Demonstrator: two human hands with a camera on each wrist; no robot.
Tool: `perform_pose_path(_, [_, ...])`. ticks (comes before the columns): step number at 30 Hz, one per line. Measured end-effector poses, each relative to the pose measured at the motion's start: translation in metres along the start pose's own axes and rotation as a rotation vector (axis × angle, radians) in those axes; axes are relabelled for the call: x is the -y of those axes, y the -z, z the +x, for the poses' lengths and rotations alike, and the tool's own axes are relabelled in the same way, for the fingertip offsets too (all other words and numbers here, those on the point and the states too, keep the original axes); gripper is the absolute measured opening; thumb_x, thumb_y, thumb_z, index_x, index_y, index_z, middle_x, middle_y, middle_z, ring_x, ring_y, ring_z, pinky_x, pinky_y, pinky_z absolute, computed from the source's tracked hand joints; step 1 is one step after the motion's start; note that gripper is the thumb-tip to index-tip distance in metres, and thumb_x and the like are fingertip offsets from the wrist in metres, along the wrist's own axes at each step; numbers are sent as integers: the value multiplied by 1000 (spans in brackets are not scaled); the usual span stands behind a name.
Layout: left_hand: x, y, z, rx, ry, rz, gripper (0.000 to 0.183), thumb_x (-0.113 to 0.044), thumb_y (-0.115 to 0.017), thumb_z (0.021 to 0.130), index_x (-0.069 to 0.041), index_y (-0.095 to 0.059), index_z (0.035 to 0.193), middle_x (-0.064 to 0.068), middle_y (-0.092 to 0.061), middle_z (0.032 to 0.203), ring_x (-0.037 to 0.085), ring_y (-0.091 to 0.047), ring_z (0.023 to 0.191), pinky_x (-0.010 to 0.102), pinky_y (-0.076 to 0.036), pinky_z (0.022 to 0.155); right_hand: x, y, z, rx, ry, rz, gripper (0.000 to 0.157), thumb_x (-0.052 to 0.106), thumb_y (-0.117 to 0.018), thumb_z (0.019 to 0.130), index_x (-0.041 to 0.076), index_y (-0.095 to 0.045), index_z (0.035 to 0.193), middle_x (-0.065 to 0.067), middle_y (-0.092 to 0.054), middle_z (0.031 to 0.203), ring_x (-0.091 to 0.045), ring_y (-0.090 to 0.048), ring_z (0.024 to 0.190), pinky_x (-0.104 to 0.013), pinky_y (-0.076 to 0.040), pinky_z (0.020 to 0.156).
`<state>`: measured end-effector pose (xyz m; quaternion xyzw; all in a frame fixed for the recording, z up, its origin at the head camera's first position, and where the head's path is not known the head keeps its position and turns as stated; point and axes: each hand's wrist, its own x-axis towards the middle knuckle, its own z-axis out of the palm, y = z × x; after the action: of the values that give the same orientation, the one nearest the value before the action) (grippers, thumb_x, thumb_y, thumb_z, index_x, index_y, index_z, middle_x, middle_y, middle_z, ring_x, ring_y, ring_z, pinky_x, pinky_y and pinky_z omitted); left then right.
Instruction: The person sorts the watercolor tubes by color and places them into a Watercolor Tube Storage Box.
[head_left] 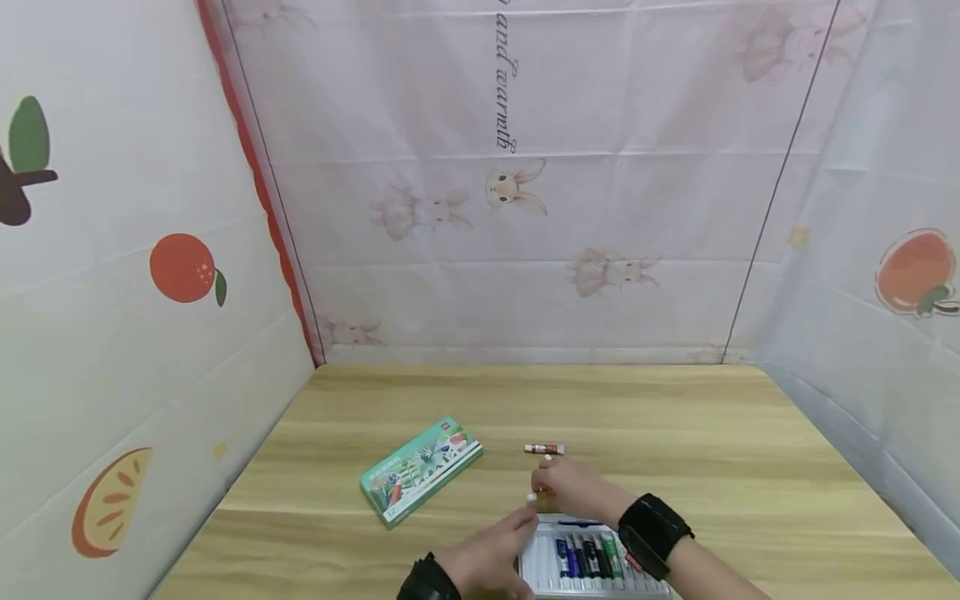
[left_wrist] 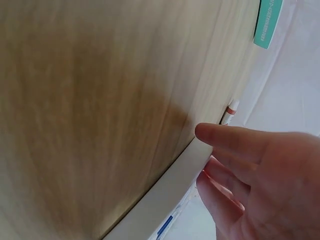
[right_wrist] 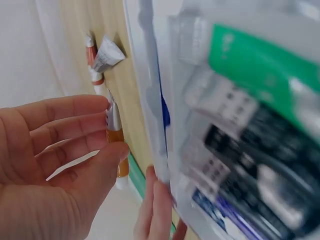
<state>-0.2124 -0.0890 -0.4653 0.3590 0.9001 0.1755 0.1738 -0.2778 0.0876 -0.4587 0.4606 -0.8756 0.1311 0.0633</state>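
Observation:
My right hand (head_left: pixel 581 490) pinches an ochre paint tube (right_wrist: pixel 117 135) between thumb and fingers, just beyond the far edge of a white plastic tray (head_left: pixel 534 567). The tube's white cap (head_left: pixel 532 498) points left in the head view. Blue, black and green paint tubes (head_left: pixel 612 554) lie side by side in the tray, partly hidden by my right wrist. My left hand (head_left: pixel 491 552) is at the tray's left side, fingers extended and fingertips right at its white rim (left_wrist: pixel 165 195). A reddish-brown paint tube (head_left: pixel 544 448) lies on the table beyond my right hand.
Left of the tray, a teal printed box (head_left: pixel 420 471) lies at an angle on the wooden table (head_left: pixel 675 417). Close by the reddish tube is a second tube with a flattened silvery end (right_wrist: pixel 108 55). Printed cloth walls (head_left: pixel 600 208) enclose the back and sides.

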Motion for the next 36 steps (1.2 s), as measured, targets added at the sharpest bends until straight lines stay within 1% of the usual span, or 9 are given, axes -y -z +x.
perform_pose_path(4, [-1, 3, 0, -16, 18, 39, 89, -48, -62, 60, -4, -27, 128, 6, -19, 131, 18, -21, 117, 27, -28, 90, 10, 11, -11, 2, 13, 13, 11, 12, -62, 72, 15, -60, 82, 10, -50, 75, -1, -48, 67, -13, -41, 57])
perform_pose_path(7, [-2, 4, 1, -17, 32, 44, 89, -49, -62, 58, -6, -28, 128, 5, -20, 131, 18, -21, 117, 27, -29, 89, 15, 13, -18, 7, 26, 15, 15, 10, -63, 70, 17, -60, 84, 11, -51, 76, 0, -49, 68, -12, -41, 58])
perform_pose_path(13, [-2, 2, 2, -19, 58, 30, 91, -48, -64, 57, -9, -25, 129, 5, -20, 132, 17, -21, 118, 28, -30, 89, 23, 10, -29, 4, 58, 48, 19, 10, -65, 69, 19, -60, 85, 13, -50, 78, 3, -48, 69, -10, -41, 59])
perform_pose_path(16, [-3, 1, 2, -13, 66, 12, 89, -48, -64, 58, -10, -26, 129, 3, -21, 132, 15, -21, 117, 28, -31, 88, 26, 6, -33, 9, 97, 38, 18, 11, -64, 69, 19, -60, 85, 13, -50, 78, 4, -47, 70, -10, -41, 59])
perform_pose_path(19, [-3, 0, 1, -18, 55, 12, 89, -47, -65, 58, -8, -26, 128, 5, -21, 132, 15, -21, 117, 27, -30, 88, 32, 4, -37, 18, 153, 13, 17, 13, -65, 69, 19, -60, 84, 14, -50, 79, 5, -46, 71, -9, -41, 60])
perform_pose_path(23, [-3, -1, 0, -24, 34, 15, 89, -47, -64, 58, -7, -26, 128, 7, -20, 132, 16, -19, 118, 26, -29, 89, 41, 3, -39, 3, 255, -22, 14, 16, -64, 70, 19, -59, 82, 13, -51, 82, 5, -44, 74, -7, -39, 61])
perform_pose_path(26, [-2, -1, 0, -11, 31, -21, 85, -46, -64, 60, -10, -28, 128, 6, -20, 132, 16, -19, 118, 26, -29, 89, 45, 2, -39, -5, 306, -19, 13, 17, -62, 73, 18, -59, 86, 12, -51, 85, 6, -43, 76, -4, -37, 63])
perform_pose_path(31, [-3, 0, 0, -3, 38, -70, 82, -42, -66, 60, -11, -30, 127, 6, -21, 131, 16, -21, 117, 26, -31, 87, 46, -2, -37, 6, 337, -24, 16, 17, -61, 74, 17, -58, 90, 12, -51, 90, 7, -42, 81, -3, -36, 65])
perform_pose_path(36, [-3, 0, 1, -8, 28, -57, 83, -43, -65, 60, -9, -29, 127, 7, -20, 131, 16, -21, 117, 26, -32, 87, 45, -8, -38, 5, 347, -53, 17, 16, -62, 73, 18, -56, 88, 11, -50, 90, 6, -43, 81, -5, -37, 64])
